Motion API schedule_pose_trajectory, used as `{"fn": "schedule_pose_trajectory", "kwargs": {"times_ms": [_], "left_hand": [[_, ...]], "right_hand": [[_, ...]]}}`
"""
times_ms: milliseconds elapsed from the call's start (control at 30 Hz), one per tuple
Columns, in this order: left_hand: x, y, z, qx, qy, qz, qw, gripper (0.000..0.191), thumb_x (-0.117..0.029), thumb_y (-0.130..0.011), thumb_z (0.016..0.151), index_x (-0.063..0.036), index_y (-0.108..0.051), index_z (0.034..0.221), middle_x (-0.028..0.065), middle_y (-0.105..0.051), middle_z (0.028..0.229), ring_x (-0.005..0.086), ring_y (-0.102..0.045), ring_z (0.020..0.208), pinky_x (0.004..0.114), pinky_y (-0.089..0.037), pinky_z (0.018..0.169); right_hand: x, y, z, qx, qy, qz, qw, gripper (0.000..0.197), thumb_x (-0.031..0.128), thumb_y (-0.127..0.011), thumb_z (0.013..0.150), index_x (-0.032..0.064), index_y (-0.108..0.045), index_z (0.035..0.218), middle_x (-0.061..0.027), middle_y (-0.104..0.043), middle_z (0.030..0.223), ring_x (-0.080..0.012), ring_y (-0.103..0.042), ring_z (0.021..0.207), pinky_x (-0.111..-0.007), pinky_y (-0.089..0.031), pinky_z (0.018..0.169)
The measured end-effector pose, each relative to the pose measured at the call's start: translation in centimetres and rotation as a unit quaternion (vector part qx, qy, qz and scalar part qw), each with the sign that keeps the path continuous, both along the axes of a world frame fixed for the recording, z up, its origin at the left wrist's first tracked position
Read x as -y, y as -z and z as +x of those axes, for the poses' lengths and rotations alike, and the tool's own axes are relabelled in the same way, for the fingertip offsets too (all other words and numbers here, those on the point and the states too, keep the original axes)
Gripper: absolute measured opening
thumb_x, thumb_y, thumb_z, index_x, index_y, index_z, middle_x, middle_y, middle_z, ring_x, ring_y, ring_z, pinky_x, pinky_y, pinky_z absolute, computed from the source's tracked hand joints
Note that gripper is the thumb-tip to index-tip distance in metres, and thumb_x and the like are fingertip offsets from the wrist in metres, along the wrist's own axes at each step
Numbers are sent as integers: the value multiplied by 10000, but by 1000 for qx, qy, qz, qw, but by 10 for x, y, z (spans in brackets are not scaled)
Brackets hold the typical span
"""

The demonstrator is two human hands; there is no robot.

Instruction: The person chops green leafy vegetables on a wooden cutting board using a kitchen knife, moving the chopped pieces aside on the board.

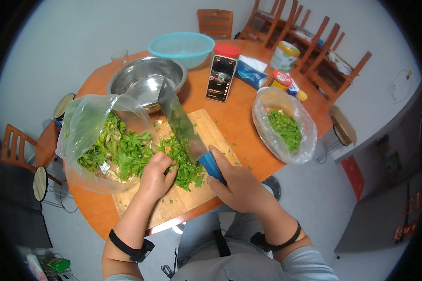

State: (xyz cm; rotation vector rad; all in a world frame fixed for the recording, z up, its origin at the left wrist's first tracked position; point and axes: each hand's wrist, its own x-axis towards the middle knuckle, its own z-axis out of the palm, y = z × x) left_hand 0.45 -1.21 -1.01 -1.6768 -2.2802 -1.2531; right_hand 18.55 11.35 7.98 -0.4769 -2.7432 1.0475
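Note:
My right hand (237, 186) grips the blue handle of a wide-bladed kitchen cleaver (181, 123). Its blade points away from me, over leafy greens (188, 174) on a wooden cutting board (214, 137). With curled fingers, my left hand (158, 174) presses on the greens, just left of the blade; part of the pile is hidden beneath it. Left of that hand, an open clear plastic bag (88, 109) holds more leafy stalks (123, 147), partly over the board. A second plastic bag (307, 140), at the table's right, contains chopped greens (285, 130).
Behind the board stand a stainless steel bowl (147, 79), a turquoise plastic basin (181, 45) and a propped smartphone (221, 79). A tissue pack (251, 72), a red-lidded jar (227, 51) and a gold-lidded tin (285, 56) are farther back. The round table's edge (197, 207) is near my legs.

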Motion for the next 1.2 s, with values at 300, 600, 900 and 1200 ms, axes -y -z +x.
{"fn": "schedule_pose_trajectory", "kwargs": {"times_ms": [300, 600, 900, 1200], "left_hand": [[-1, -1, 1, -3, -8, -11, 1000, 133, -32, -664, 706, 18, -587, 801, 156, -525, 796, 338, -545, 764, 381, -451, 651], [-3, 1, 1, 1, 1, 18, 1000, 126, -34, -667, 712, 19, -588, 794, 158, -522, 782, 338, -541, 740, 387, -446, 636], [1, -1, 0, 8, -7, -2, 1000, 118, -33, -662, 715, 17, -592, 794, 156, -525, 776, 337, -547, 746, 386, -449, 641], [-1, -2, 1, 2, -3, 2, 1000, 119, -41, -662, 717, 6, -600, 807, 153, -530, 789, 335, -551, 753, 390, -454, 650]], "right_hand": [[-3, 33, -7, -5, -14, 19, 1000, 604, 211, -488, 858, -74, -249, 1333, -296, -587, 798, -433, -588, 725, -478, -455, 682], [2, 43, -10, 24, -1, 10, 1000, 588, 210, -491, 854, -62, -274, 1328, -278, -595, 775, -430, -591, 711, -480, -458, 666], [-6, 5, 4, 9, 36, 27, 999, 584, 227, -488, 870, -48, -273, 1339, -277, -596, 791, -429, -592, 721, -471, -458, 681], [-17, 21, 4, 26, 41, 29, 998, 593, 245, -494, 867, -42, -274, 1338, -288, -602, 816, -447, -590, 741, -486, -464, 701]]}}
